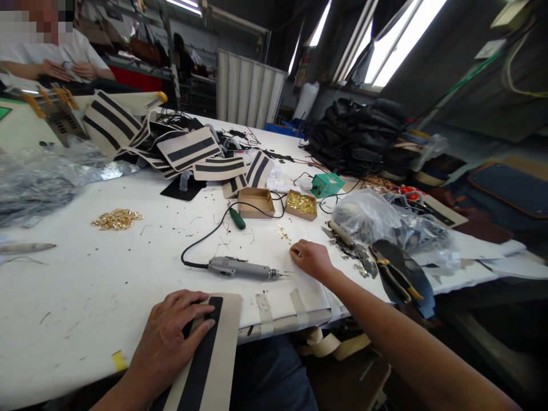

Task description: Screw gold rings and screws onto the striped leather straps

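My left hand (171, 334) lies on a beige panel with black strips (229, 354) at the table's front edge. Its fingers are spread over one strip, thumb and forefinger apart. Closed in a pinch, my right hand (311, 258) is over the table beside a few loose gold pieces (283, 234); whatever its fingertips hold is too small to make out. A grey electric screwdriver (242, 268) lies between the hands, its bit pointing right and its black cord running back. Behind my right hand stands a small cardboard box of gold pieces (301, 204).
An open cardboard box (256, 202) and green-handled tool (237, 218) lie beyond the screwdriver. Gold buckles (117, 219) are heaped left. Striped panels (188, 149) are piled behind. Pliers (396, 274) and a plastic bag (368, 214) lie right. A person (85, 57) sits back left.
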Demonstrator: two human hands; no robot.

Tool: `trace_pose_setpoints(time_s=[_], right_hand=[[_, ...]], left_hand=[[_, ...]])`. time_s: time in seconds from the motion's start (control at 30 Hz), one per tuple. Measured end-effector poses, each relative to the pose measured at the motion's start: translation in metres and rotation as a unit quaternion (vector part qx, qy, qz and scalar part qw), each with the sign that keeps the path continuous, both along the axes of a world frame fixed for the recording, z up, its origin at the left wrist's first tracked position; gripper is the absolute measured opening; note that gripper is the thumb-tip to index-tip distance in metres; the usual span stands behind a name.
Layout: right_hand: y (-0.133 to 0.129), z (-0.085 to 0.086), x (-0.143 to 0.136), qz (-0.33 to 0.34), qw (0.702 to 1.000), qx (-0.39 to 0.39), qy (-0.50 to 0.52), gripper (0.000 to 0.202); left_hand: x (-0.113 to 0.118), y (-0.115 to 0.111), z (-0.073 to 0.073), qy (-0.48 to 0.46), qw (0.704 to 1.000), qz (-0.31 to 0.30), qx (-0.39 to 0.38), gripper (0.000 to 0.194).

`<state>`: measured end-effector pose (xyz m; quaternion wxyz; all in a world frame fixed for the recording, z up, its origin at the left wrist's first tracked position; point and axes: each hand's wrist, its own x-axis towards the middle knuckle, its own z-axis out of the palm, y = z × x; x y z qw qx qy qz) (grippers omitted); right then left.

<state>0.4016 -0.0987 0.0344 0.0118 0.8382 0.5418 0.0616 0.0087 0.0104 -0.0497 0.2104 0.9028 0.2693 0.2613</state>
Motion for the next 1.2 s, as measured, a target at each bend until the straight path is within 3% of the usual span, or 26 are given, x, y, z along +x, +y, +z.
trace_pose_setpoints(time_s=[0.2,0.47,1.2], right_hand=[[-0.001,-0.001,0.019,-0.048,0.997,0.056,-0.015,0.034],[0.002,-0.013,0.021,-0.011,0.999,0.045,-0.017,0.030],[0.003,-0.013,0.026,-0.008,0.999,0.032,-0.020,0.029]], left_hand=[[-0.001,0.000,-0.001,0.008,1.000,-0.001,0.008,0.022],[0.001,0.000,-0.002,0.009,1.000,-0.002,0.018,0.023],[-0.001,0.001,-0.005,0.009,1.000,-0.004,0.014,0.024]])
